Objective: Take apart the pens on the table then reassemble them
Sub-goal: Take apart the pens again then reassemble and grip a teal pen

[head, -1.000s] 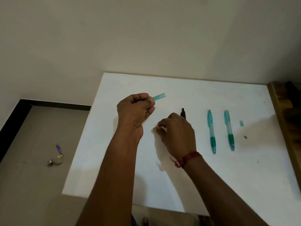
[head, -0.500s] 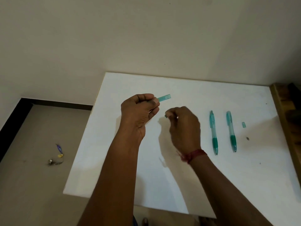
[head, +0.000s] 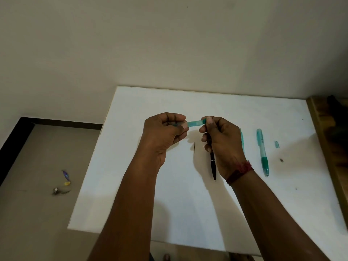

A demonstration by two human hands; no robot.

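Note:
Above the white table (head: 188, 213) my left hand (head: 163, 132) grips a teal pen barrel (head: 194, 123), whose free end points right. My right hand (head: 220, 136) pinches that free end of the barrel with thumb and fingertips. A black pen (head: 213, 167) lies on the table under my right hand, partly hidden by it. A thin dark refill (head: 194, 150) lies between the hands. One whole teal pen (head: 262, 152) lies to the right; a second teal pen (head: 242, 140) shows only as an edge behind my right hand.
A small teal cap piece (head: 276, 144) and a tiny dark part (head: 281, 160) lie right of the pens. A wooden ledge (head: 327, 140) borders the table's right side. Small bits of litter (head: 65, 182) lie on the floor at the left.
My right hand has risen from the table and moved left to the barrel's free end, uncovering the black pen. My left hand has kept holding the barrel.

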